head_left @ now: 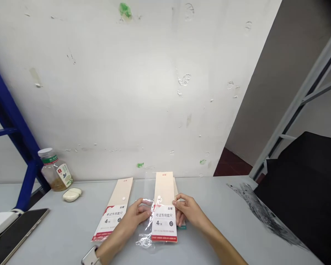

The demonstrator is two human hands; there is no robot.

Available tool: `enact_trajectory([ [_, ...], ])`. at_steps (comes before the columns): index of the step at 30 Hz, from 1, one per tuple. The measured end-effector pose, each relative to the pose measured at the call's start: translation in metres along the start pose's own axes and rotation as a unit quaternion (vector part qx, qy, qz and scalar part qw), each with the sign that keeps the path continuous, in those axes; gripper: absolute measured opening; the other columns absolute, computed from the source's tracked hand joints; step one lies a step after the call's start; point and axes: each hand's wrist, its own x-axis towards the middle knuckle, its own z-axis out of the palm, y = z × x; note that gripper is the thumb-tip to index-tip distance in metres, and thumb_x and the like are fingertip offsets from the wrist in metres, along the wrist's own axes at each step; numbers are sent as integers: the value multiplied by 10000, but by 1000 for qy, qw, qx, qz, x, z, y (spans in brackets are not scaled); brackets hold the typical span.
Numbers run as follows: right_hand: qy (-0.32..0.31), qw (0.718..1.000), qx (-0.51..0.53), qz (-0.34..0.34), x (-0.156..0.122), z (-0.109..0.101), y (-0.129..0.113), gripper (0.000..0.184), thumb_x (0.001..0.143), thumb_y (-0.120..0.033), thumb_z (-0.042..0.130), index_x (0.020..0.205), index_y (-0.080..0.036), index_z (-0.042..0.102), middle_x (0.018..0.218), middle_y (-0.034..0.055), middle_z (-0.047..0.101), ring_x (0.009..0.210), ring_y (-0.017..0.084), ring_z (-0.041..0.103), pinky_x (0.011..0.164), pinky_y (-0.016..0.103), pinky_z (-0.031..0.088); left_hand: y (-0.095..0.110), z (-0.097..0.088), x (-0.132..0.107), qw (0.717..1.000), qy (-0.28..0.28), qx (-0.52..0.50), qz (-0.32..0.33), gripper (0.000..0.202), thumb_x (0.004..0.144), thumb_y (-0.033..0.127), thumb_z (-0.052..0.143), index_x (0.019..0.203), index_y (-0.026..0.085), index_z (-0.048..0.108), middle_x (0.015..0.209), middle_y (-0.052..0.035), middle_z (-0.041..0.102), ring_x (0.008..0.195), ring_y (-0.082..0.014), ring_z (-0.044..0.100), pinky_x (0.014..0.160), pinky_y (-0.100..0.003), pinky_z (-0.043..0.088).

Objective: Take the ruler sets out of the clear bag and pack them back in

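Packet (164, 221) | flat card (163, 187), glossy crinkled film (145, 241) | left hand (138, 213) curled, pinching film | right hand (187, 210) curled, pinching edge

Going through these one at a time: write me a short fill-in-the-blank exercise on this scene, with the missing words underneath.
1. The left hand and right hand touch one packet, whose largest numeral is ____.
2. A second packet lies to its ____.
3. The jar has a ____ lid.
4. The left wrist wears a ____.

Missing words: 4; left; white; watch.

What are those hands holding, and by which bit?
A packet; the right hand pinches its right edge, about halfway up. The left hand grips clear plastic at its left.
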Motion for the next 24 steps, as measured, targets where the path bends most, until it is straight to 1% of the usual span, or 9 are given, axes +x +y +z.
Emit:
enact_trajectory([
  [2, 2, 1000, 6, 2, 0, 2, 0, 551, 651, -700, 672, 814, -212, 475, 534, -13, 674, 436, 146, 611, 461, 253, 468, -4, 1, 1, 999, -8, -42, -10, 482, 695, 532, 748, 997, 210, 554, 813, -4, 677, 750, -188, 653, 708, -315, 484],
  [5, -6, 1000, 12, 4, 0, 5, 2, 554, 618, -684, 706, 797, -209, 484, 526, -27, 657, 429, 132, 590, 456, 241, 450, -5, 5, 0, 996, -10, -76, -44, 559, 642, 575, 774, 1012, 225, 542, 889, -19, 697, 843, -227, 682, 736, -334, 512],
  [6, -11, 1000, 15, 3, 0, 6, 3, 551, 617, -683, 708, 792, -209, 487, 508, -35, 643, 418, 125, 573, 445, 235, 436, -4, 6, -2, 995, -16, -84, -51, 575, 643, 588, 771, 1029, 229, 540, 908, -24, 702, 880, -243, 685, 752, -348, 520],
  [8, -23, 1000, 21, 0, 0, 9, 5, 533, 635, -675, 707, 795, -213, 496, 488, -44, 624, 405, 115, 549, 434, 227, 421, -1, 10, -7, 993, -34, -102, -51, 571, 693, 594, 738, 1086, 238, 527, 938, -29, 709, 933, -262, 684, 799, -383, 526],
  [10, -33, 999, 30, 1, 0, 13, 6, 534, 633, -677, 712, 793, -216, 497, 487, -46, 618, 395, 114, 544, 416, 225, 412, 2, 13, -10, 992, -40, -112, -49, 575, 729, 580, 724, 1141, 245, 504, 945, -29, 714, 938, -263, 689, 839, -405, 519],
  [14, -36, 998, 44, 3, 0, 20, 7, 565, 607, -684, 730, 796, -210, 487, 479, -54, 606, 373, 117, 538, 383, 225, 406, 5, 15, -14, 990, -44, -120, -57, 637, 727, 556, 746, 1201, 226, 477, 929, -46, 725, 936, -278, 693, 860, -432, 512],
  [19, -31, 997, 65, 0, -1, 27, 9, 539, 646, -657, 727, 824, -208, 487, 515, -22, 656, 413, 136, 588, 434, 239, 449, 8, 16, -19, 985, -85, -142, -37, 651, 771, 434, 756, 1316, 247, 452, 1084, -72, 709, 1006, -278, 672, 929, -446, 484],
  [22, -40, 997, 64, -3, -2, 28, 11, 532, 670, -659, 711, 839, -214, 474, 530, -25, 660, 428, 147, 610, 449, 249, 469, 7, 18, -18, 983, -94, -156, -37, 632, 784, 417, 746, 1318, 234, 463, 1100, -87, 703, 1010, -285, 672, 919, -444, 492],
  [24, -47, 997, 61, -7, -2, 28, 12, 528, 682, -659, 703, 848, -215, 471, 523, -37, 647, 420, 142, 601, 441, 245, 467, 7, 18, -15, 982, -85, -166, -32, 637, 776, 427, 747, 1314, 225, 473, 1094, -92, 702, 995, -286, 676, 885, -430, 509],
])
